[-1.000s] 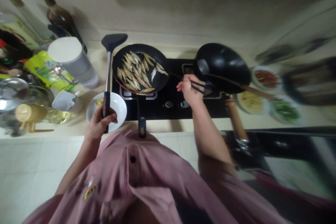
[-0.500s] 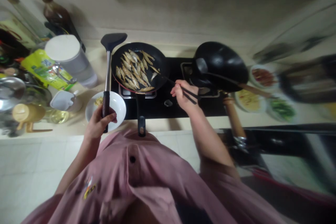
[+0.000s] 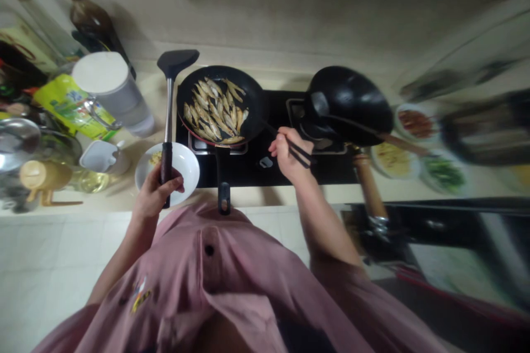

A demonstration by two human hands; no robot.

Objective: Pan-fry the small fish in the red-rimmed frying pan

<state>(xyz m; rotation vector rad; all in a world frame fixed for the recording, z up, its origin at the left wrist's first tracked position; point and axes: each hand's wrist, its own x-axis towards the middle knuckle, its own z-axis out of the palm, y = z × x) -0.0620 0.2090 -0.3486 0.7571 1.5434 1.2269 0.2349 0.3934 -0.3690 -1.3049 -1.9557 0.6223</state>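
Observation:
My left hand (image 3: 159, 187) grips the dark handle of a spatula (image 3: 169, 110), holding it upright with its black blade at the top, above a white plate (image 3: 190, 171) with some yellow chopped bits on it. Several small browned fish (image 3: 217, 107) lie in a black frying pan (image 3: 252, 96) on the stove. My right hand (image 3: 292, 151) is closed round a pair of black chopsticks (image 3: 301, 158). Their tips reach to the pan's right side, where they blend into its dark surface; whether they touch a fish I cannot tell.
A black wok (image 3: 351, 99) with a ladle (image 3: 356, 124) in it stands on the right burner. Plates of red pieces (image 3: 416, 123), yellow pieces (image 3: 393, 159) and green pieces (image 3: 445, 171) sit further right. To the left are a water pitcher (image 3: 114, 94), a dark bottle (image 3: 93, 19) and a yellow pouch (image 3: 68, 105).
The loose fish at the pan's right side have shifted and now lie closer against the others. My right hand has barely moved, and the chopsticks have tilted slightly. My left hand keeps its hold on the spatula.

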